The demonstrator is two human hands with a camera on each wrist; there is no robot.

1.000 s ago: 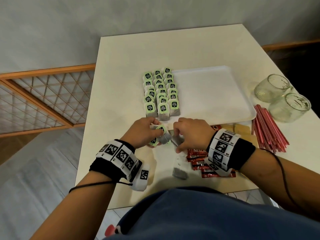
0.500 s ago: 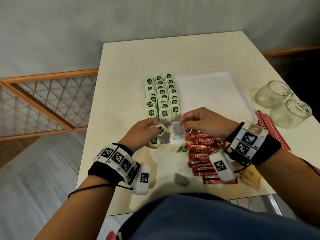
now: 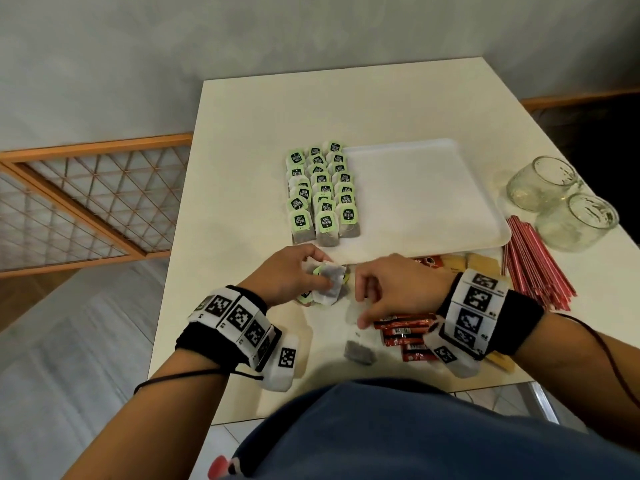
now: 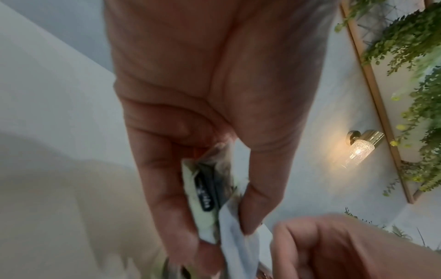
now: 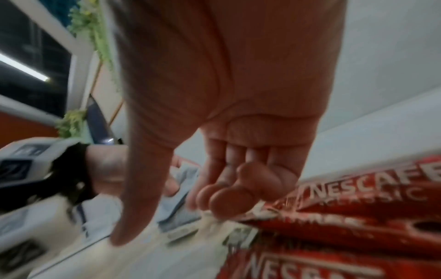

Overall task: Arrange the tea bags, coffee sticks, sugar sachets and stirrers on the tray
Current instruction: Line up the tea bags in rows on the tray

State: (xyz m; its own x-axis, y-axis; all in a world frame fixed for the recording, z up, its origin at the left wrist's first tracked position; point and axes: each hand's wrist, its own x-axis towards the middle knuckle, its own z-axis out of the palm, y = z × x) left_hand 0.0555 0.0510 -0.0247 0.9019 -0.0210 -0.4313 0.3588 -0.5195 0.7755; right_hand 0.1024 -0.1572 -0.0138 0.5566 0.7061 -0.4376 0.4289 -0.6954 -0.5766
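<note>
My left hand (image 3: 298, 275) grips a small bunch of green-tagged tea bags (image 3: 329, 284) just above the table, in front of the white tray (image 3: 426, 202). The left wrist view shows the thumb and fingers pinching the bunch of tea bags (image 4: 207, 190). My right hand (image 3: 388, 289) hovers low beside it, holding nothing, with fingers loosely curled (image 5: 222, 198) and the thumb reaching down. A pale tea bag (image 5: 176, 209) lies on the table between thumb and fingers. Several tea bags in rows (image 3: 322, 195) sit along the tray's left edge. Red coffee sticks (image 3: 405, 332) lie under the right wrist.
Another loose tea bag (image 3: 360, 351) lies near the table's front edge. Tan sugar sachets (image 3: 481, 263) and a bundle of red stirrers (image 3: 535, 268) lie right of the hands. Two glass jars (image 3: 561, 206) lie on their sides beside the tray. A wooden lattice rail (image 3: 86, 202) stands at the left.
Half a second ago my right hand held a tea bag up against the left hand's bunch. It has let go and dropped toward the table; the left hand keeps the bunch.
</note>
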